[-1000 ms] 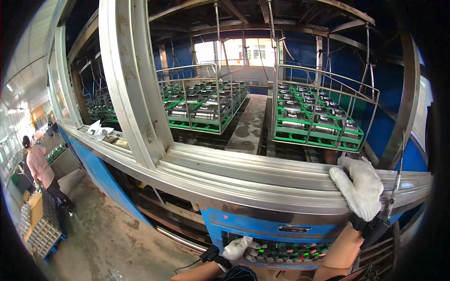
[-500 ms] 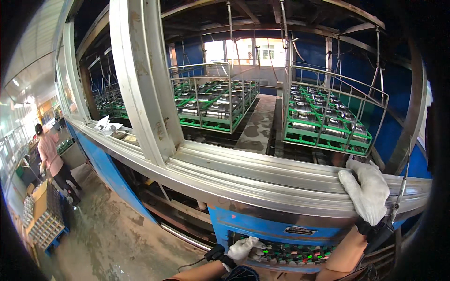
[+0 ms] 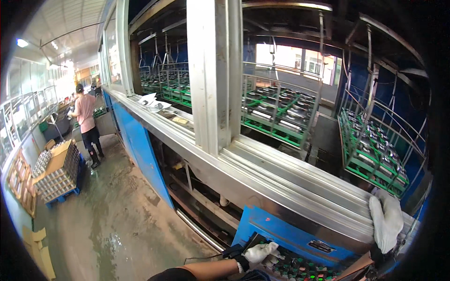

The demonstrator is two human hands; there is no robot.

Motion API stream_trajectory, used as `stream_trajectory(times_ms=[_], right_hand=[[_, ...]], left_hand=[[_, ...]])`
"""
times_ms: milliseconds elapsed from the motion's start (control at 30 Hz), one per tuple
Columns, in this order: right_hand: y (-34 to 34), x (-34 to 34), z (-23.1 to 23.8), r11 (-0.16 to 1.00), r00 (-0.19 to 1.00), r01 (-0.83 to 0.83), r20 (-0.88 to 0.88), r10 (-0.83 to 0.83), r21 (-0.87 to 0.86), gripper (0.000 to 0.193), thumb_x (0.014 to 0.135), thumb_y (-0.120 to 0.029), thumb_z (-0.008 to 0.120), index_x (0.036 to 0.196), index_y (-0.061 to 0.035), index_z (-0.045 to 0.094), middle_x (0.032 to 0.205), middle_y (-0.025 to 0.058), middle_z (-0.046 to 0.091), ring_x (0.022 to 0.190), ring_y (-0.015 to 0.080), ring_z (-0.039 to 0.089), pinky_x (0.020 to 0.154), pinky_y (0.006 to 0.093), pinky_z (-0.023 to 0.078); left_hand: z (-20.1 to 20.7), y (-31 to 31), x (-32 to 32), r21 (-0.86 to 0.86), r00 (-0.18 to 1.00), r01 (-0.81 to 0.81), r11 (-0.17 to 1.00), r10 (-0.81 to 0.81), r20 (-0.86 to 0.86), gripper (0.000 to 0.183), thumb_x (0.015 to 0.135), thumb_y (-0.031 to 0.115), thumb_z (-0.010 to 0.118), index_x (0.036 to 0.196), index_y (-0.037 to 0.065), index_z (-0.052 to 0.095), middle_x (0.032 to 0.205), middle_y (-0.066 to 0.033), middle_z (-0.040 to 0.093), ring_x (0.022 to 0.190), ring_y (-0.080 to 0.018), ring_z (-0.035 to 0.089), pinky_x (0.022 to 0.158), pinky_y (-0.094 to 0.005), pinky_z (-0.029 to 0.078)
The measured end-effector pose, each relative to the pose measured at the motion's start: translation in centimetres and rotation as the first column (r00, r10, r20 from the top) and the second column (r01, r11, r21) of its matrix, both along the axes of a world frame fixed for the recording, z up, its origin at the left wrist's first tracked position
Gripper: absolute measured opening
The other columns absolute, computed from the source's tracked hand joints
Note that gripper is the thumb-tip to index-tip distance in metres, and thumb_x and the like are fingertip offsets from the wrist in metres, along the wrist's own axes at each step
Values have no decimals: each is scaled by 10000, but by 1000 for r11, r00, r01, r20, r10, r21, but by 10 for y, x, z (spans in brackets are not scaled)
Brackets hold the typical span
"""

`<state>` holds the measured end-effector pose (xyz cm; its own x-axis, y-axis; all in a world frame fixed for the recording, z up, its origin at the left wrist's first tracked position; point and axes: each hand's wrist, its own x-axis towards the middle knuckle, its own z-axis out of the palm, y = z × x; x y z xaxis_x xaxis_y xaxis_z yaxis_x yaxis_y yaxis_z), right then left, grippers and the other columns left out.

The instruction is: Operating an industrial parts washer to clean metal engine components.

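Note:
My left hand (image 3: 259, 253), in a white knit glove, is at the left end of a control panel (image 3: 300, 270) crowded with buttons, some lit green or red. Its fingers are drawn together at the panel; whatever they pinch is hidden. Far to the right, my right hand (image 3: 388, 222), gloved too, lies over the silvery metal sill (image 3: 300, 182), thumb apart from the fingers. Behind the sill hang two wire baskets with green-coated dividers, a middle basket (image 3: 274, 126) and a right basket (image 3: 375, 164), both filled with shiny round metal parts.
A thick metal post (image 3: 213, 79) rises from the sill. White papers (image 3: 152, 102) lie on the sill to its left. Below, an open bay (image 3: 197, 187) shows beams. On the wet floor stands a blue pallet (image 3: 63, 196) stacked with metal parts; beyond it is a person in pink (image 3: 85, 112).
My view has swung left, so the post, baskets and sill sit farther right. My left hand stays at the panel and my right hand on the sill. The distant person's arms have shifted.

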<state>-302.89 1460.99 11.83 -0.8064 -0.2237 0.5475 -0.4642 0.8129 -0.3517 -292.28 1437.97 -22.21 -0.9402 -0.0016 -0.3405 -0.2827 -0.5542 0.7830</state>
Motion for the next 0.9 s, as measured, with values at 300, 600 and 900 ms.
stream_trajectory(times_ms=[300,600,900], right_hand=[[-22,-3,-1,997,999,46,26,-47,56,391,943,-326,606,1193,-28,651,1133,208,654,1074,323,616,971,376,436],[15,0,-3,997,999,32,16,-33,68,370,957,-330,589,1190,-49,652,1103,197,655,1052,316,619,967,371,440],[12,-2,-5,1000,999,0,36,0,-16,371,929,-300,626,1170,-17,645,1106,218,632,1092,352,581,1019,398,398]], left_hand=[[4,-21,-1,8,999,21,1000,-21,40,570,946,605,537,1018,48,637,841,-78,686,655,-163,638,567,-298,531],[-15,14,-8,9,999,11,1000,-11,-45,618,936,641,519,966,40,655,777,-84,665,637,-172,636,565,-300,531],[3,13,-3,-47,999,40,998,-42,-24,562,975,569,509,979,26,652,837,-74,672,660,-164,647,549,-299,546]])
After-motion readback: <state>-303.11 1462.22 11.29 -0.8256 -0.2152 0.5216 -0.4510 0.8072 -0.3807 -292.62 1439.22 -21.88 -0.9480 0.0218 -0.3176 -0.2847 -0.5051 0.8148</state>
